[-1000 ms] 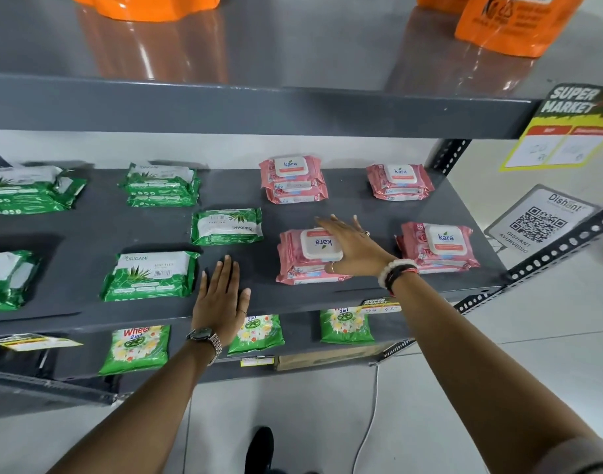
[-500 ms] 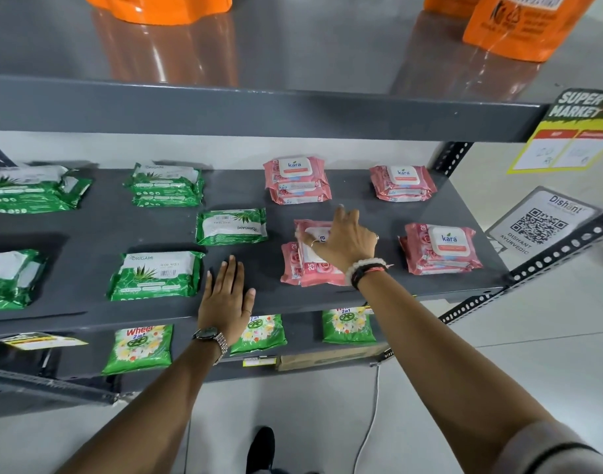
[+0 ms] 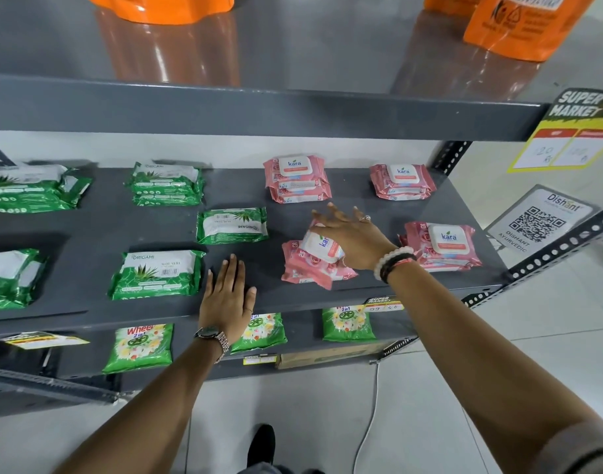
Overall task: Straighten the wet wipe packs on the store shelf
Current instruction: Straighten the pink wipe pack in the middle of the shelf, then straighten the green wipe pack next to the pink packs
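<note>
Pink Kara wet wipe packs lie in stacks on the grey middle shelf point(image 3: 105, 227). My right hand point(image 3: 353, 239) lies over the top pack point(image 3: 322, 246) of the front middle stack point(image 3: 305, 273), thumb hooked on its far edge, fingers spread; that pack sits skewed and tilted. Other pink stacks lie at the back middle point(image 3: 296, 179), back right point(image 3: 402, 183) and front right point(image 3: 443, 246). Green Origami packs lie to the left, one turned round point(image 3: 231, 225), one at the front point(image 3: 158, 273). My left hand point(image 3: 226, 299) rests flat and open on the shelf's front edge.
More green packs sit at the back point(image 3: 166, 183) and far left point(image 3: 30, 188). Orange pouches point(image 3: 519, 25) stand on the upper shelf. Green Wheel sachets point(image 3: 141, 347) lie on the lower shelf. A QR sign point(image 3: 539, 224) hangs at the right upright.
My right hand closed on the top pink pack of the front middle stack and turned it; it now lies skewed. My left hand stayed flat on the shelf.
</note>
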`<state>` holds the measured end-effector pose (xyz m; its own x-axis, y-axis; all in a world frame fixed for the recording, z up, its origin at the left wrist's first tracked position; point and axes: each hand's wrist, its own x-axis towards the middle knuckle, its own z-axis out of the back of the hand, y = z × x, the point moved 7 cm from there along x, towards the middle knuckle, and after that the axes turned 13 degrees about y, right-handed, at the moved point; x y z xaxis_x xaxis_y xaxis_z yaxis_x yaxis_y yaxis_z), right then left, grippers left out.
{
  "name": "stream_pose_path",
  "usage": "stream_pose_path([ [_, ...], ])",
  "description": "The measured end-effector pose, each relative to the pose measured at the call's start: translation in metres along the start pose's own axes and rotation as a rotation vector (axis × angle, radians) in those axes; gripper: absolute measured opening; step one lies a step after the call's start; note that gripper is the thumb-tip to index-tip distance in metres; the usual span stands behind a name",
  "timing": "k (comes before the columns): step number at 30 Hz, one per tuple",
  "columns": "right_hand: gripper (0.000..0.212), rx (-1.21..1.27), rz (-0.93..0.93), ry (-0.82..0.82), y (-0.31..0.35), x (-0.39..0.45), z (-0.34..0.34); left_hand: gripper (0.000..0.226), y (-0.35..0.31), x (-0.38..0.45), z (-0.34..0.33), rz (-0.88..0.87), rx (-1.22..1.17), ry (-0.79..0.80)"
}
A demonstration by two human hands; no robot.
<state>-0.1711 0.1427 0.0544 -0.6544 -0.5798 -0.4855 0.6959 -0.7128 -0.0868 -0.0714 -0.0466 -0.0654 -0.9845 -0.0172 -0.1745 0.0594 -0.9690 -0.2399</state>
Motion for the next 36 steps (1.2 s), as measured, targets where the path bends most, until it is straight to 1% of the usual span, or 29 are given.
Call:
stream_pose_path([
  [3, 0.078, 0.107, -0.089, -0.028, -0.004, -0.003, 0.001, 0.062, 0.000, 0.000, -0.001, -0.002, 0.001, 0.010],
  [6, 0.071, 0.269, -0.192, -0.154, -0.006, -0.007, 0.002, 0.062, 0.001, 0.000, -0.002, -0.004, -0.019, 0.014],
  [8, 0.066, 0.310, -0.218, -0.231, -0.002, -0.008, 0.001, 0.062, 0.001, 0.000, -0.002, -0.010, -0.026, 0.016],
  [10, 0.063, 0.334, -0.223, -0.267, 0.002, -0.007, 0.000, 0.062, 0.001, 0.001, -0.002, -0.012, -0.030, 0.019],
  [19, 0.063, 0.396, -0.213, -0.255, 0.008, -0.018, -0.004, 0.069, 0.001, 0.002, -0.003, -0.025, -0.032, 0.040],
  [21, 0.069, 0.379, -0.218, -0.228, 0.009, -0.016, -0.002, 0.074, 0.001, 0.001, 0.001, -0.055, -0.039, 0.044],
  [23, 0.079, 0.338, -0.202, -0.235, 0.015, -0.012, 0.006, 0.075, 0.007, -0.006, 0.014, -0.077, -0.027, -0.008],
  [26, 0.081, 0.324, -0.146, -0.292, 0.033, -0.001, 0.026, 0.070, 0.037, -0.024, 0.044, -0.063, -0.048, -0.093],
  [28, 0.078, 0.325, -0.107, -0.281, 0.048, 0.017, 0.034, 0.067, 0.071, -0.037, 0.060, -0.044, -0.061, -0.136],
  [33, 0.080, 0.353, -0.060, -0.132, 0.084, 0.085, 0.039, 0.072, 0.162, -0.066, 0.074, 0.122, -0.100, -0.151],
  [36, 0.081, 0.408, -0.076, -0.050, 0.095, 0.122, 0.043, 0.074, 0.198, -0.074, 0.071, 0.151, -0.123, -0.123],
])
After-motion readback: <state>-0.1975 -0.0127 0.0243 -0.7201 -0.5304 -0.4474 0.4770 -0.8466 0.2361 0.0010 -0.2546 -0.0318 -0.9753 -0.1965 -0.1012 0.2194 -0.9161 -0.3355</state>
